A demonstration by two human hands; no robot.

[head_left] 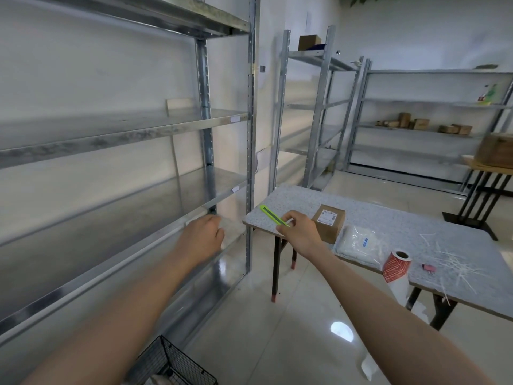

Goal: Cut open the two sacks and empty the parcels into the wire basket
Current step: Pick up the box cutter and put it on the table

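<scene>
Sacks aren't in shot at all, so no idea where they are. Basket (pixel 172 359) sits on the floor at the bottom edge, by the foot of the shelf (pixel 111 129). Right hand (pixel 298 232) has its fingers pinched round a green cutter (pixel 273 216), held over the desk (pixel 402 218) corner. Left hand (pixel 204 236) hangs in front of the shelf, fingers loosely curled, nothing in them. Looks like the knife-in-hand, go-find-a-sack step. Tip imo: can't tell if the blade's out, so keep it pointed away from that left hand. Then slit each sack shallow along the top so the parcels inside don't get nicked.
</scene>
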